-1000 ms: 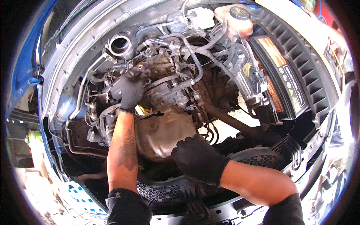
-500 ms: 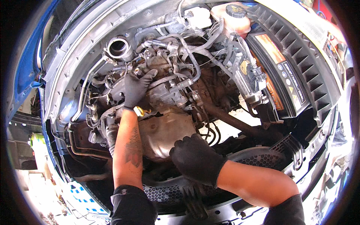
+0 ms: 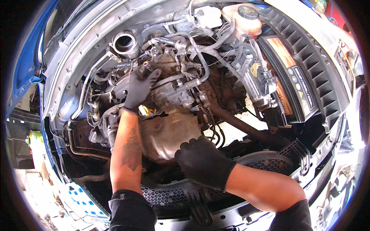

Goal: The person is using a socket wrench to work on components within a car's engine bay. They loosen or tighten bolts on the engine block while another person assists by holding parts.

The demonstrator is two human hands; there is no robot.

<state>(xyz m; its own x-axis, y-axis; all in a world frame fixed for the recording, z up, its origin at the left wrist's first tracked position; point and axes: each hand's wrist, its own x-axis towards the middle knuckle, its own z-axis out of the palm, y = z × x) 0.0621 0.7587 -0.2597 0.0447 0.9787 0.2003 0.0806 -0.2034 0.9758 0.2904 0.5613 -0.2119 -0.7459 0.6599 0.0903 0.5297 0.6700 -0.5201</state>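
My left hand (image 3: 139,87), in a black glove, reaches over the top of the engine (image 3: 163,96). Its thumb stands apart from the fingers, which lie among hoses and fittings; some fingertips are hard to see. A small metal fitting (image 3: 147,66) shows between thumb and fingers, and I see no firm grip on it. Beside that wrist is a yellow dipstick handle (image 3: 145,110). My right hand (image 3: 205,163), also gloved in black, is closed in a fist in front of the metal heat shield (image 3: 169,133). Whatever it may hold is hidden.
A round open metal pipe mouth (image 3: 124,43) sits behind the engine. On the right are a black car battery (image 3: 291,79) and a coolant tank (image 3: 246,23) with a black cap. The front crossmember (image 3: 231,206) runs below my forearms; a dark shaft (image 3: 241,123) slants right.
The view has shifted slightly. My left wrist has moved a little to the left, uncovering more of the yellow handle. My right fist stays nearly in place.
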